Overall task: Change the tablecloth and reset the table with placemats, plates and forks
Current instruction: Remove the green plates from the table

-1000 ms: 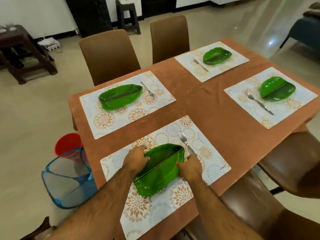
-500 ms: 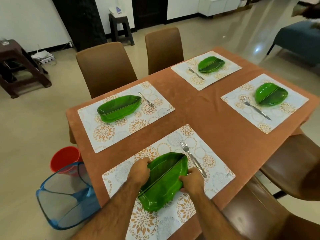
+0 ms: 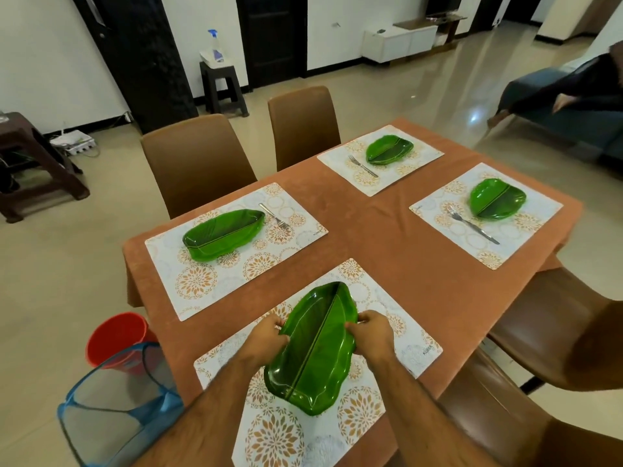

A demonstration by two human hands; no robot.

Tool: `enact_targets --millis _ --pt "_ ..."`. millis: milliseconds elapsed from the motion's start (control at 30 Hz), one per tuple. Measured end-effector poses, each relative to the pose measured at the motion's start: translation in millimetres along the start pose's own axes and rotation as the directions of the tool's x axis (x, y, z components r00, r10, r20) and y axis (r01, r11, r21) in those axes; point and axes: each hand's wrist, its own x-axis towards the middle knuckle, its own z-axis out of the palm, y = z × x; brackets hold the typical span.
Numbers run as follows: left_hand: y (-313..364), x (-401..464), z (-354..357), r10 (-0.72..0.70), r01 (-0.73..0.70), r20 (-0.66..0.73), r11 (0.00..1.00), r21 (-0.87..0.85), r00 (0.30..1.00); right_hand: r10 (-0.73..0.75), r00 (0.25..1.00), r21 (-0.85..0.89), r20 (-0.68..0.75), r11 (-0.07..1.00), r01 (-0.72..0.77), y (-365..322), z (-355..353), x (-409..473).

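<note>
You've got the glossy green leaf-shaped plastic plate (image 3: pixel 313 348) over the nearest floral placemat (image 3: pixel 401 335) on the counter, left hand (image 3: pixel 266 335) and right hand (image 3: pixel 371 332) fingers clamped on its long edges. Its long axis runs near-to-far, tip pointing away, slightly right.

A rust-brown cloth-covered desk (image 3: pixel 387 251) carries four white floral-patterned placemats. On the nearest placemat (image 3: pixel 377 396) sits a green leaf-shaped plate (image 3: pixel 313 348), the left hand (image 3: pixel 266 335) at its left edge and the right hand (image 3: pixel 372 333) at its right. The far-left placemat (image 3: pixel 215 281) bears a second green leaf plate (image 3: pixel 222 234) with a steel fork (image 3: pixel 274 215) to its right. On the far-right placemat (image 3: pixel 381 187) and the near-right placemat (image 3: pixel 526 244) a fork lies left of each plate. Two brown chairs (image 3: pixel 199 160) stand behind the desk; a blue mesh basket (image 3: pixel 118 406) and red bucket (image 3: pixel 116 332) sit on the floor to its left.
</note>
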Motion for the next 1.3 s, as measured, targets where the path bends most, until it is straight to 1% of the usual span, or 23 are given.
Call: enact_targets --millis 133,267,367,500,600,767,967,1100,1300 --pt "3 -1 -10 0.009 -0.011 -0.073 1.0 -0.025 0.997 0.027 0.997 0.094 0.066 0.995 -0.033 -1 4 1" --pt "7 6 -28 0.059 -0.053 -0.137 0.997 0.046 0.989 0.039 0.987 0.227 0.156 0.971 -0.074 0 17 0" --pt "9 8 -37 0.049 -0.041 -0.158 0.998 0.049 0.986 0.029 0.978 0.311 0.207 0.946 -0.094 -2 23 1" --pt "12 10 -44 0.048 -0.04 -0.177 0.998 0.049 0.983 0.061 0.962 0.363 0.265 0.918 -0.159 -1 28 6" --pt "16 12 -49 0.048 -0.04 -0.198 0.998 0.044 0.979 0.054 0.95 0.385 0.307 0.906 -0.176 -3 28 10" --pt "24 14 -63 0.057 -0.055 -0.245 0.998 0.015 0.968 0.032 0.943 0.392 0.33 0.904 -0.168 -19 31 17" --pt "32 27 -103 0.092 -0.075 -0.301 0.995 0.069 0.949 0.002 0.941 0.436 0.337 0.886 -0.159 -53 54 22" --pt "36 50 -139 0.137 -0.101 -0.334 0.987 0.123 0.933 -0.03 0.943 0.478 0.33 0.867 -0.14 -78 85 31" --pt "33 104 -203 0.174 -0.114 -0.327 0.974 0.194 0.929 -0.049 0.958 0.526 0.284 0.843 -0.113 -117 149 53"
